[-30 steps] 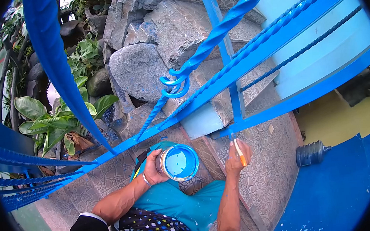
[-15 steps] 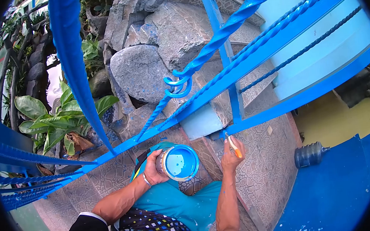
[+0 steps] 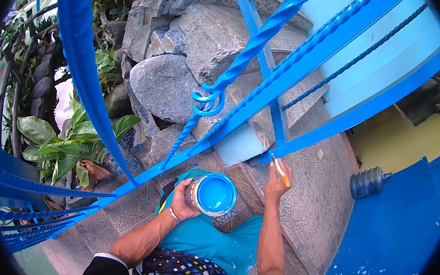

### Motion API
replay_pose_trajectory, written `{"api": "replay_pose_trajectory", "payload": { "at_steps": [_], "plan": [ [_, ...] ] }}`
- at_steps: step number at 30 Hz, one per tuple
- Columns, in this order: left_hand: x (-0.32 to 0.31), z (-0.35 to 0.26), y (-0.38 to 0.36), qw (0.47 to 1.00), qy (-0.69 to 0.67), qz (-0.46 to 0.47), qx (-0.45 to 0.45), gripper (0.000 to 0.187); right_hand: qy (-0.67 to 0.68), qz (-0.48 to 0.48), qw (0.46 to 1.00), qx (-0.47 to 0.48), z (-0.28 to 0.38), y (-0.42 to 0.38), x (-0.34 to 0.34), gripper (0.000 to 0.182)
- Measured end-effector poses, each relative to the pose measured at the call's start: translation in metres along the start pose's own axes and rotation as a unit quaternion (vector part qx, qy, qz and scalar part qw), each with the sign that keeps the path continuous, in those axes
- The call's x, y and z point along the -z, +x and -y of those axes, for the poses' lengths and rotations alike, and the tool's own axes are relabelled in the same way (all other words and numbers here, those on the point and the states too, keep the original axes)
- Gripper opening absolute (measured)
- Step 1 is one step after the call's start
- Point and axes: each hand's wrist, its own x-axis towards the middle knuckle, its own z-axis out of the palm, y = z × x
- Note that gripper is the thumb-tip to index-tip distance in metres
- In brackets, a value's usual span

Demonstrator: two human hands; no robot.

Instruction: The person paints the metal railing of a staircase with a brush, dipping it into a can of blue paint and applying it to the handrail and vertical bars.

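My left hand (image 3: 182,201) is wrapped round the side of an open paint can (image 3: 192,197), held over my lap. Bright blue paint (image 3: 215,194) shows inside it. Pinched in my right hand (image 3: 275,186) is a paintbrush (image 3: 281,173) with an orange and white handle. Its bristle end points up at the lower blue rail of the metal railing (image 3: 303,142), close to where an upright bar (image 3: 279,122) joins it. The bristles are right at the rail's lower edge.
Twisted blue bars (image 3: 259,41) cross in front of me. Large grey rocks (image 3: 164,87) and a leafy plant (image 3: 60,145) lie beyond the railing. A water jug (image 3: 367,183) lies on its side at the right, by a blue surface (image 3: 387,222). Patterned tiles (image 3: 315,197) cover the floor.
The brush and my right hand have shifted slightly right and down along the rail. My left hand keeps the can in nearly the same place; the view has moved a little.
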Motion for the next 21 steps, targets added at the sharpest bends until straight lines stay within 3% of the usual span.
{"api": "replay_pose_trajectory", "payload": {
  "at_steps": [1, 7, 11, 14, 19, 21],
  "plan": [
    [0.003, 0.000, 0.001, 1.000, -0.001, 0.002, 0.001, 0.058, 0.011, -0.040, 0.999, -0.004, 0.001, 0.000, 0.000, 0.023],
    [0.000, 0.003, 0.001, 1.000, -0.009, 0.003, -0.002, 0.057, 0.016, 0.034, 0.999, -0.001, -0.004, -0.013, 0.005, 0.023],
    [-0.002, 0.000, 0.000, 1.000, -0.002, -0.006, -0.001, 0.058, -0.006, -0.058, 0.998, 0.016, 0.000, -0.008, 0.010, 0.025],
    [0.000, 0.000, 0.001, 1.000, -0.004, -0.001, 0.002, 0.057, 0.006, -0.075, 0.997, 0.023, 0.011, -0.014, 0.016, 0.025],
    [-0.001, 0.002, 0.000, 1.000, -0.003, -0.007, -0.004, 0.057, -0.015, 0.118, 0.993, 0.004, -0.004, -0.052, 0.001, 0.025],
    [0.001, 0.001, 0.000, 1.000, -0.002, -0.003, 0.000, 0.057, -0.020, 0.120, 0.992, 0.011, -0.009, -0.055, -0.011, 0.025]
  ]
}}
